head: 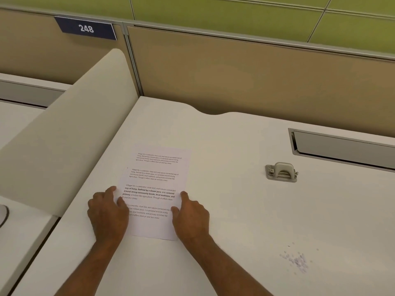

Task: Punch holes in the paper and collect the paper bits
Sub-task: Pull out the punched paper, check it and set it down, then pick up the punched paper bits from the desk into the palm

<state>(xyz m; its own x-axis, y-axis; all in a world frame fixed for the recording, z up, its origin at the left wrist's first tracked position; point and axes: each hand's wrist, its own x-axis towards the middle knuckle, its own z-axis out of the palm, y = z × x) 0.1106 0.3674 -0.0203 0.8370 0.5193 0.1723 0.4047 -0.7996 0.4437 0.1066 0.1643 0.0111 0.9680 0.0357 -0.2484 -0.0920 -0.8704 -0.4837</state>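
A white sheet of paper (157, 182) with printed text lies flat on the white desk (235, 210). My left hand (106, 214) rests on the sheet's left edge, fingers and thumb touching the paper. My right hand (190, 218) rests on the right edge, index finger stretched forward and thumb on the page. A small grey metal hole punch (281, 172) stands on the desk to the right, away from both hands. A scatter of tiny paper bits (297, 260) lies on the desk at the near right.
A cream divider panel (64, 150) rises along the desk's left side. A recessed cable slot (342, 148) sits at the back right. Tan partition walls with a "248" sign (86, 28) close the back.
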